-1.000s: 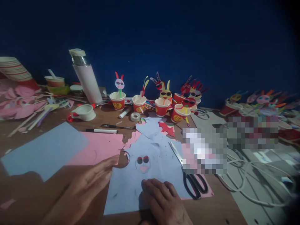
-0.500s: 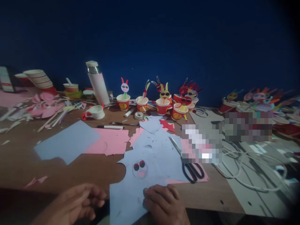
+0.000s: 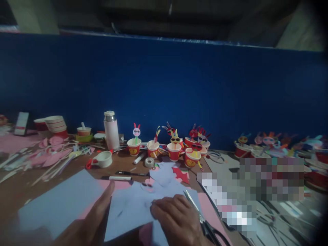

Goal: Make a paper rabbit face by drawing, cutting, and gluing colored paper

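My right hand is closed on a pale blue sheet of paper, fingers bent over its right side. The face drawn on the paper is now foreshortened near its far edge, with its dark eye pieces showing. My left hand is edge-on and blurred, with a digit stretched toward a white marker; I cannot tell whether it touches it. Another pale blue sheet lies to the left over pink paper. Scissors with black handles lie by my right hand, which partly hides them.
Red paper cups holding paper bug faces stand at the back. A tape roll, a small white cup and a flask stand nearby. Pink scraps and sticks lie left; cables lie right.
The view has tilted up. My right hand has moved the drawn-on sheet forward over the other paper. My left hand has come up from the table edge to near the marker.
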The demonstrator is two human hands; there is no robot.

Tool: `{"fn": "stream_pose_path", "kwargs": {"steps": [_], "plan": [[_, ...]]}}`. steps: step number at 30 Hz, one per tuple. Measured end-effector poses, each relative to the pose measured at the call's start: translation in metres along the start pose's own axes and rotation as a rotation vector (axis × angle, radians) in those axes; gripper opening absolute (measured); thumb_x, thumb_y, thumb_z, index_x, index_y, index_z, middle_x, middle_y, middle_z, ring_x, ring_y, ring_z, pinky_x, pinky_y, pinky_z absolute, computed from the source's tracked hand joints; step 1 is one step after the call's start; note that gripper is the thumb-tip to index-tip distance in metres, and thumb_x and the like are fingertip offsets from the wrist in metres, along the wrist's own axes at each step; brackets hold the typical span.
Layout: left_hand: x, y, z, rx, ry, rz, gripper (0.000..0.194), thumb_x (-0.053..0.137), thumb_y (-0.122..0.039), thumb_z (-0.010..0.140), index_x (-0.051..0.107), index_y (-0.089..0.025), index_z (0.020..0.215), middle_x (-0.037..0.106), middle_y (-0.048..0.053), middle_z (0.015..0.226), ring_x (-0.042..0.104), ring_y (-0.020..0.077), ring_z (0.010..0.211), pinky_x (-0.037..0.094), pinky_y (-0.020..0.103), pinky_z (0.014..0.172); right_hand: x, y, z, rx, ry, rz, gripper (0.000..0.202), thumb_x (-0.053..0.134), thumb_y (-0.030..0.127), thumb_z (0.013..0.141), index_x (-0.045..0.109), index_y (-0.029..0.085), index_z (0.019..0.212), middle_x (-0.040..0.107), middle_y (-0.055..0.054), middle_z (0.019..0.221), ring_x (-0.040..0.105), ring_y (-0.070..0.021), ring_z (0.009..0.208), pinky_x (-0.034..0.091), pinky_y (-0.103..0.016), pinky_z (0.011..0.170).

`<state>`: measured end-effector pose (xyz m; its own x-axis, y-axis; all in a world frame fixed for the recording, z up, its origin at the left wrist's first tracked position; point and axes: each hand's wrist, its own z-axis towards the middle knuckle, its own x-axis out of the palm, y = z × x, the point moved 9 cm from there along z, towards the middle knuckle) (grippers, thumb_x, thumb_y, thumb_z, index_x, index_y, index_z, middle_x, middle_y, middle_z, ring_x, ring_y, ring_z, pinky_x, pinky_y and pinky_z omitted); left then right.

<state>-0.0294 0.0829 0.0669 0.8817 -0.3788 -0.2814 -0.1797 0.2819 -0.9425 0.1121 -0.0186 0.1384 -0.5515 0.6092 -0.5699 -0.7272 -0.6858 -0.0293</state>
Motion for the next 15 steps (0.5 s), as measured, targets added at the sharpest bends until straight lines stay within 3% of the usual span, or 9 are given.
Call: {"fn": "stream_pose_path", "kwargs": {"steps": [1,2,5,8,10,12,15], "plan": [[0.001,-0.002,0.015,-0.034,0.001,-0.044,0.058,0.027,-0.056,0.087,0.062,-0.017,0.108,0.071,0.010,0.083,0.066,0.0276,0.078,0.052,0.040,0.067,0.006,-0.001,-0.001,-0.017,-0.015,-0.026,0.022,0.043,0.011,0.086,0.061,0.018,0.094,0.073,-0.002,0.087,0.065,-0.0137,0.074,0.043,-0.028,0.062],[0.006,0.006,0.027,-0.164,0.035,-0.203,0.056,0.029,-0.054,0.087,0.061,-0.015,0.109,0.071,0.010,0.084,0.066,0.0282,0.080,0.051,0.041,0.069,0.010,-0.002,-0.003,-0.030,-0.039,-0.043,0.020,0.043,0.013,0.087,0.062,0.019,0.092,0.073,0.000,0.086,0.065,-0.0131,0.073,0.042,-0.028,0.063],[0.038,0.023,0.050,-0.425,0.223,-0.601,0.043,0.050,-0.038,0.082,0.054,-0.016,0.119,0.070,0.007,0.093,0.064,0.0268,0.088,0.048,0.038,0.078,0.028,-0.012,-0.015,-0.018,-0.042,-0.062,0.018,0.046,0.014,0.086,0.062,0.022,0.087,0.072,0.002,0.087,0.063,-0.0131,0.076,0.039,-0.029,0.067],[0.062,0.030,0.062,-0.462,0.370,-0.776,0.047,0.059,-0.019,0.074,0.052,-0.018,0.120,0.068,0.007,0.100,0.063,0.0242,0.091,0.045,0.034,0.083,0.040,-0.025,-0.029,-0.012,0.043,0.018,0.017,0.048,0.033,0.088,0.061,0.023,0.092,0.070,0.000,0.093,0.062,-0.0162,0.083,0.039,-0.031,0.074],[0.070,0.033,0.068,-0.431,0.406,-0.831,0.046,0.059,-0.016,0.074,0.054,-0.017,0.119,0.066,0.009,0.104,0.062,0.0247,0.093,0.043,0.035,0.085,0.038,-0.035,-0.037,-0.001,0.090,0.118,0.037,0.041,0.050,0.087,0.058,0.023,0.106,0.068,-0.004,0.103,0.060,-0.0198,0.092,0.040,-0.034,0.078],[0.073,0.033,0.070,-0.405,0.428,-0.870,0.046,0.059,-0.017,0.074,0.053,-0.017,0.120,0.064,0.011,0.109,0.062,0.0253,0.094,0.042,0.037,0.087,0.031,-0.057,-0.046,0.169,0.089,0.221,0.050,0.035,0.056,0.086,0.049,0.023,0.121,0.059,-0.008,0.118,0.054,-0.0239,0.107,0.040,-0.036,0.085],[0.073,0.035,0.069,-0.399,0.431,-0.896,0.047,0.057,-0.015,0.076,0.051,-0.018,0.123,0.062,0.011,0.113,0.062,0.0259,0.095,0.042,0.039,0.088,0.025,-0.113,-0.076,0.753,-0.013,0.335,0.046,0.039,0.046,0.088,0.039,0.025,0.129,0.046,-0.011,0.131,0.047,-0.0275,0.115,0.040,-0.041,0.089]]}}
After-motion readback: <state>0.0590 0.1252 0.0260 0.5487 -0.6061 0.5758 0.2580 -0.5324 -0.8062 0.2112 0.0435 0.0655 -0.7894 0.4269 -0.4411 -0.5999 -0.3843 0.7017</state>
